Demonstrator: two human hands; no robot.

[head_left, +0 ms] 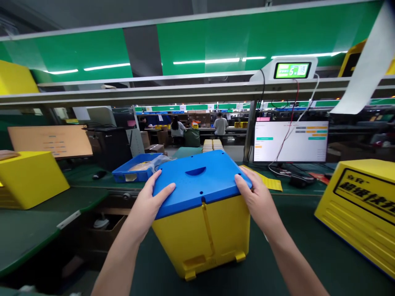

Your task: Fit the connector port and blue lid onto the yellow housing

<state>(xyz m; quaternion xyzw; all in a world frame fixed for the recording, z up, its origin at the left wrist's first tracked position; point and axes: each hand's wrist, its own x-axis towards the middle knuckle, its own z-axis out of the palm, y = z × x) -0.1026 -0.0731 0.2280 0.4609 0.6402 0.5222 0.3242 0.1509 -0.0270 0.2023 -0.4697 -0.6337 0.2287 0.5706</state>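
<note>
Between my hands is a yellow plastic box (226, 230) with a blue panel (212, 176) on its top face. The panel has a half-moon recess and several small holes. My left hand (154, 197) grips the left edge of the box, thumb on the blue top and fingers down the side. On the opposite edge my right hand (253, 191) does the same, thumb on top near the corner. The box is slightly tilted over the green work surface; whether its lower edge touches the surface I cannot tell.
Another yellow box (364, 218) with black lettering stands at right. A blue tray (132, 167) with plastic bags lies behind on the left. Monitors (290, 142) stand at the back. At far left, another person's hand (8, 154) rests on a yellow box (31, 176).
</note>
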